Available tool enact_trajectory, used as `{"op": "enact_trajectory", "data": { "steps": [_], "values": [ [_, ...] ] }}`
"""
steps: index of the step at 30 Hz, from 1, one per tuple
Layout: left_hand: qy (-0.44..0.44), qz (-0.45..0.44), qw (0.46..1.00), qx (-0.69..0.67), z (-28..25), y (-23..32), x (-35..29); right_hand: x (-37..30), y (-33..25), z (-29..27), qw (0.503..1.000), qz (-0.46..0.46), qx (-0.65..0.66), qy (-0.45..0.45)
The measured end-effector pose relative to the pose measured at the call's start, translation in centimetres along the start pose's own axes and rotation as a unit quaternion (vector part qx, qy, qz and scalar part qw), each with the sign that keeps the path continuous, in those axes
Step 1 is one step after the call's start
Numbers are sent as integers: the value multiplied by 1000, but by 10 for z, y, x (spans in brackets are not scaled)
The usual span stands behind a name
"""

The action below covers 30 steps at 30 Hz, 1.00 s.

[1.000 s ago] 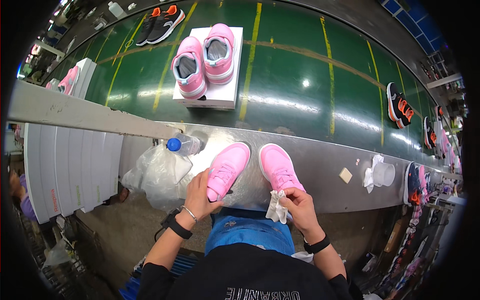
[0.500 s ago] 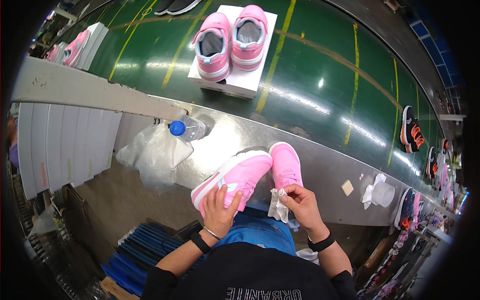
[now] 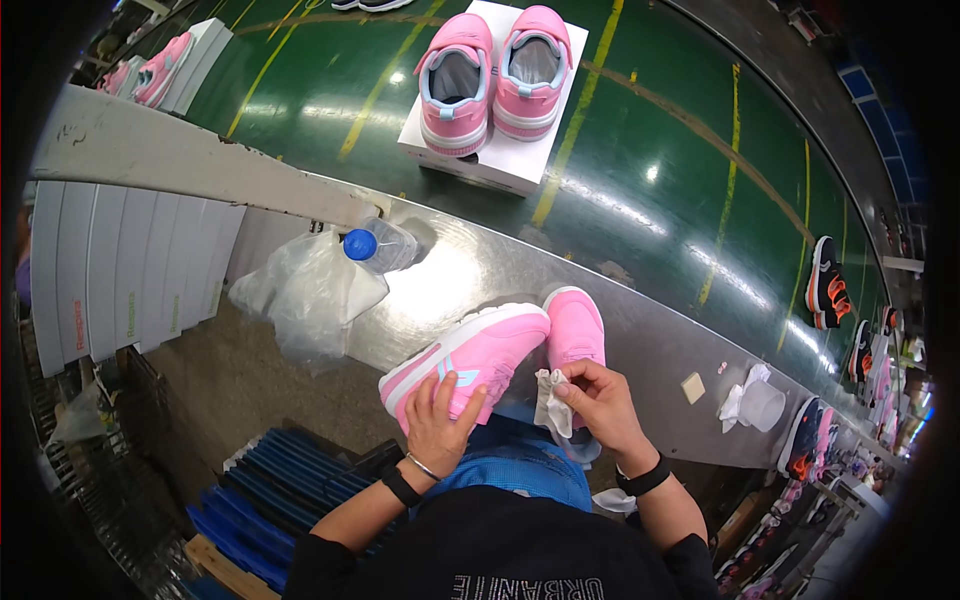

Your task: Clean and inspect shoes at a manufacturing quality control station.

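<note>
A pink sneaker (image 3: 485,345) with a white sole lies on its side at the near edge of the metal ledge. My left hand (image 3: 440,422) grips its heel end, fingers laid over the upper. Just right of it, the matching pink sneaker (image 3: 576,322) points its toe away from me; its heel end is hidden. My right hand (image 3: 598,405) pinches a crumpled white cloth (image 3: 553,402) between thumb and fingers, in front of that second shoe.
Another pink pair (image 3: 455,95) stands on a white shoebox (image 3: 480,170) on the green conveyor (image 3: 660,190). A blue-capped bottle (image 3: 385,246) and plastic bag (image 3: 315,290) sit left on the metal ledge (image 3: 650,350). Rightward are a beige block (image 3: 692,388) and a clear cup (image 3: 763,405).
The boxed pair has shifted slightly right in the view, and the dark shoes at right sit a little lower. Both hands keep their holds; the cloth has moved slightly up and left.
</note>
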State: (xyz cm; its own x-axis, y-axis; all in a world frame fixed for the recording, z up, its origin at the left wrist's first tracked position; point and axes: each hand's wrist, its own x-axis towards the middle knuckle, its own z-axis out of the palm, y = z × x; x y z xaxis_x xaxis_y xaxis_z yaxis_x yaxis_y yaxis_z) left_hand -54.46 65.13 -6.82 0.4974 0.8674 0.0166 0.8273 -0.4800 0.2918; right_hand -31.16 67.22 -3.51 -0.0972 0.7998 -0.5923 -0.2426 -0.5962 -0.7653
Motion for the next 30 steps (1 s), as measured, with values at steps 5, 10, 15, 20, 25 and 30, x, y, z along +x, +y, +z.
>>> {"op": "enact_trajectory", "data": {
  "steps": [5, 10, 15, 20, 25, 30],
  "values": [
    [-18, -10, 989, -144, -29, -35, 15, -4, -7, -1, 1000, -1, -15, 18],
    [34, 61, 964, -257, -61, -51, -1, -10, -17, -3, 983, -101, 145, 42],
    [62, 99, 962, -246, -67, -48, -18, -18, -40, 8, 973, -90, 212, -30],
    [51, 152, 956, -245, -79, -44, -27, -28, -47, 18, 996, -38, 59, -46],
    [-14, 185, 958, -220, -103, -52, -29, -33, -49, 36, 991, -45, -117, -48],
    [-48, 205, 961, -182, -124, -51, -21, -30, -42, 40, 984, -59, -165, -23]
  ]
}}
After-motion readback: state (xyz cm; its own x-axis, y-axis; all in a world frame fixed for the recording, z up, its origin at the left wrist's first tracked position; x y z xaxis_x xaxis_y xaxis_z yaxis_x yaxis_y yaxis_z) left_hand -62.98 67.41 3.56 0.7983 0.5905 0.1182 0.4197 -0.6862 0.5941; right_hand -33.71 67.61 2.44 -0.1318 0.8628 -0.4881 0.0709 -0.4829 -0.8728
